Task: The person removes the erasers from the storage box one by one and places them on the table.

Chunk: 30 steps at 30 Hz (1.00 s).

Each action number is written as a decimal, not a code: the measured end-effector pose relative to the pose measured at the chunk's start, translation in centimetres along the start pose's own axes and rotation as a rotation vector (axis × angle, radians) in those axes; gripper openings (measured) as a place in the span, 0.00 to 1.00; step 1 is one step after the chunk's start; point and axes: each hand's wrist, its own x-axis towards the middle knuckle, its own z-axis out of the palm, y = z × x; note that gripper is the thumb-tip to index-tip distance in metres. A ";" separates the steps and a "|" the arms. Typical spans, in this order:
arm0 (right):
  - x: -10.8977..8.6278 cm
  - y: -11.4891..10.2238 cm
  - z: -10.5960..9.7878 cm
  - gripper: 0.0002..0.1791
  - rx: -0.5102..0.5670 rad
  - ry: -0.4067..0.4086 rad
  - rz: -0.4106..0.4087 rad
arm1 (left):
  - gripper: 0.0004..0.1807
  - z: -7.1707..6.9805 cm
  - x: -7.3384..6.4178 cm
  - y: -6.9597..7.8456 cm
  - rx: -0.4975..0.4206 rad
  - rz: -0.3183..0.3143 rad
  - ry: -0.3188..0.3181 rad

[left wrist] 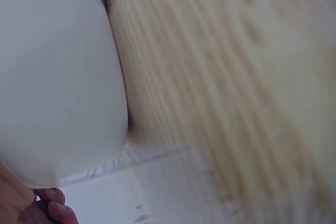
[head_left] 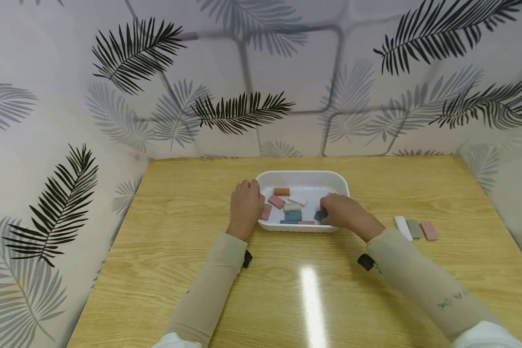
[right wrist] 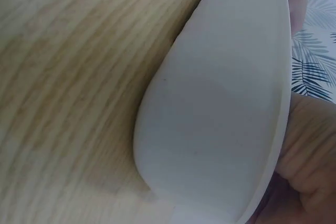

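A white plastic tray [head_left: 302, 177] sits on the table with several small rectangular blocks inside. My left hand [head_left: 246, 208] grips its left rim, beside a pink block [head_left: 266, 211]; its curled fingers [left wrist: 51, 196] show at the rim in the left wrist view. Inside the right end of the tray, my right hand [head_left: 343, 211] pinches a dark blue block [head_left: 319, 216]. Left of that lie a blue block [head_left: 293, 215], a cream block [head_left: 292, 207] and an orange block [head_left: 281, 191]. In the right wrist view the tray wall hides the right fingertips.
Right of the tray a white block [head_left: 403, 227], a grey-green block [head_left: 413, 229] and a pink block [head_left: 428, 230] lie in a row on the wooden table [head_left: 178, 203]. A leaf-patterned wall covering [head_left: 287, 135] borders the table's back edge.
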 end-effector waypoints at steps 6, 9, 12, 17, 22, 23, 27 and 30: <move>-0.2 0.7 1.0 0.15 0.114 0.104 0.006 | 0.08 0.4 -0.1 0.1 0.004 -0.009 -0.023; -0.7 0.7 1.2 0.18 0.189 0.163 0.010 | 0.08 0.5 -0.1 0.1 -0.002 -0.007 -0.029; -1.6 0.5 0.9 0.18 0.260 0.232 0.022 | 0.08 0.6 -0.1 0.1 0.003 0.001 -0.025; -3.5 0.0 -1.0 0.16 0.357 0.294 0.056 | 0.09 0.6 0.0 0.2 0.019 -0.010 -0.035; -5.4 0.0 -2.5 0.17 0.392 0.344 0.089 | 0.09 0.5 0.1 0.3 0.015 -0.021 -0.031; -5.7 0.1 -2.8 0.17 0.394 0.352 0.099 | 0.09 0.5 0.2 0.3 0.013 -0.023 -0.031; -7.0 0.9 -3.3 0.16 0.401 0.379 0.154 | 0.09 0.5 0.3 0.3 0.006 -0.024 -0.030; -8.0 2.0 -3.3 0.17 0.396 0.403 0.195 | 0.08 0.5 0.2 0.2 -0.002 -0.021 -0.027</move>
